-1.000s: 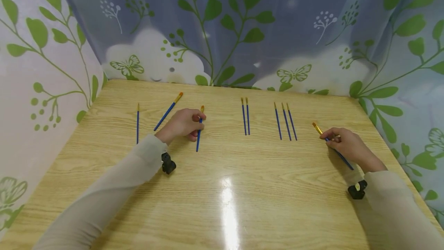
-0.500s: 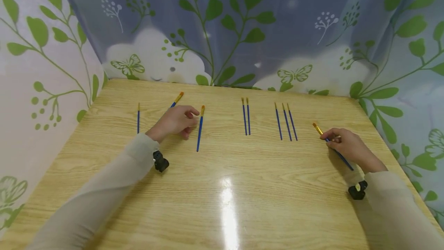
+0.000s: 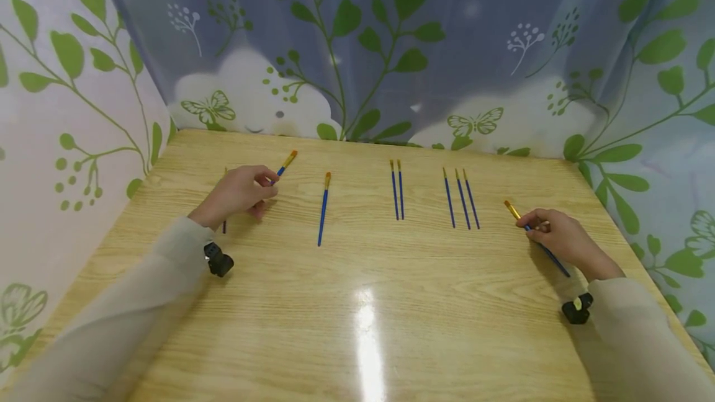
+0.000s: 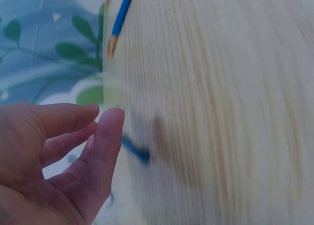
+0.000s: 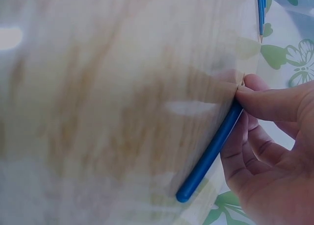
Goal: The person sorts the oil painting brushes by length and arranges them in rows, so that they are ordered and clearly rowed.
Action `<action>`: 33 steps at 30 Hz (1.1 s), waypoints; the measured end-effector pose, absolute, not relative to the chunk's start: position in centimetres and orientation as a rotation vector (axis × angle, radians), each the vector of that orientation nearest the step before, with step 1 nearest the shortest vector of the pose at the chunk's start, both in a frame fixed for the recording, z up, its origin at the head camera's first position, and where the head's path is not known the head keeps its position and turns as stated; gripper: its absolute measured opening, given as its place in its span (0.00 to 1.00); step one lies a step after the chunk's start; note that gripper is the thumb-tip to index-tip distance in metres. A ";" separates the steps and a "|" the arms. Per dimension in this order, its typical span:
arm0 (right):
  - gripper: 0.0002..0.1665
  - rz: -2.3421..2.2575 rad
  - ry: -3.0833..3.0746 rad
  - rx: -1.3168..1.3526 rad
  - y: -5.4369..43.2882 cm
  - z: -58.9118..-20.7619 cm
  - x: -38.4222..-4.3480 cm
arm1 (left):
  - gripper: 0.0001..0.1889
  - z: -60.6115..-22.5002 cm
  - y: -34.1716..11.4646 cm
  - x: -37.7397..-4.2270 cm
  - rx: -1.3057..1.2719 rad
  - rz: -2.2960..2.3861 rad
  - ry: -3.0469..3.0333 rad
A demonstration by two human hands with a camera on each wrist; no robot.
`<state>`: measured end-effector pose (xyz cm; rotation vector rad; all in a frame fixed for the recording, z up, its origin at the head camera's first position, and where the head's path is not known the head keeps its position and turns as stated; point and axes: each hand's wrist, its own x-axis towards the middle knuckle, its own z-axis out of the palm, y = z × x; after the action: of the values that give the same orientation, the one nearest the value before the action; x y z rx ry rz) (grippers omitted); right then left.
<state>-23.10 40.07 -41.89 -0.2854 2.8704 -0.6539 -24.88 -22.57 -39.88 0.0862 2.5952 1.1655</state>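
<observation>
My left hand [image 3: 240, 194] hovers at the far left over a tilted paintbrush [image 3: 287, 163] with a blue handle, gold ferrule and orange bristles. Its thumb and fingers are loosely bent around the brush, most of whose handle is hidden. In the left wrist view the blue handle end [image 4: 137, 150] shows beyond the thumb, with nothing pinched at the fingertips. On the right, my right hand [image 3: 555, 234] pinches another paintbrush [image 3: 550, 258] between thumb and fingers, bristles pointing to the back left. The right wrist view shows its blue handle [image 5: 211, 156] slanting down from the fingertips.
An orange-tipped paintbrush [image 3: 323, 213] lies right of the left hand. Two thin paintbrushes [image 3: 401, 194] lie at the middle, and a group of three [image 3: 461, 200] farther right. One thin brush [image 3: 225, 226] is partly covered by the left hand. A patterned curtain [image 3: 357, 48] borders the wooden table [image 3: 447, 303].
My left hand has let go of the orange-tipped paintbrush near the middle and moved left to the tilted one. The right hand stays put with its paintbrush.
</observation>
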 end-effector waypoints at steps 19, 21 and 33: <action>0.11 -0.632 2.886 -0.302 40.0 -42.0 -23.2 | 0.23 -40.9 -29.6 -23.5 0.037 0.804 2.830; 0.11 -0.628 2.887 -0.302 40.0 -42.0 -23.2 | 0.22 -41.0 -29.7 -23.3 0.048 0.770 2.843; 0.11 -0.639 2.888 -0.312 40.1 -42.1 -23.3 | 0.21 -41.5 -30.4 -23.1 0.038 0.786 2.800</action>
<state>-23.28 40.14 -42.13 -0.3117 2.8880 -0.6395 -23.09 -30.39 -41.45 0.0381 2.8002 0.7857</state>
